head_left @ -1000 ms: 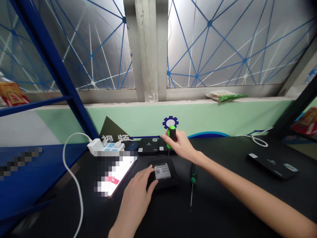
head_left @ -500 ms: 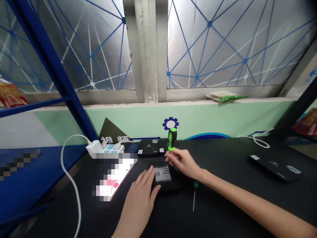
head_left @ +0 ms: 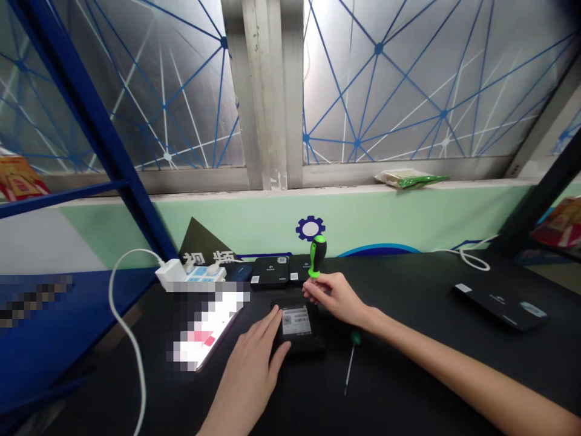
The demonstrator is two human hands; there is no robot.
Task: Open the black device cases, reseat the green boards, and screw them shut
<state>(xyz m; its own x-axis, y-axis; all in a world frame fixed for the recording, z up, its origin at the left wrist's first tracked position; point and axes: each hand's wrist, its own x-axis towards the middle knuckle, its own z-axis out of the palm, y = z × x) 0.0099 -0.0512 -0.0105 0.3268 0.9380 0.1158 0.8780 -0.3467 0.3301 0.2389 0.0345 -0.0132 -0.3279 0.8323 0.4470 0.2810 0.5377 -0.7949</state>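
The left hand [head_left: 254,357] lies with fingertips on the nine o'clock side of a black labelled box [head_left: 296,324], thumb spread away from the fingers. On the tabletop [head_left: 381,399], a dark-green-handled screwdriver [head_left: 351,366] sits at the box's four o'clock, a lit phone [head_left: 222,327] at nine. At its two o'clock, the right hand [head_left: 338,300] pinches a bright-green-and-black screwdriver [head_left: 318,257] below its upright handle; the tip is hidden. Farther off, two black cases [head_left: 270,272] sit around twelve, a power strip [head_left: 206,274] at ten.
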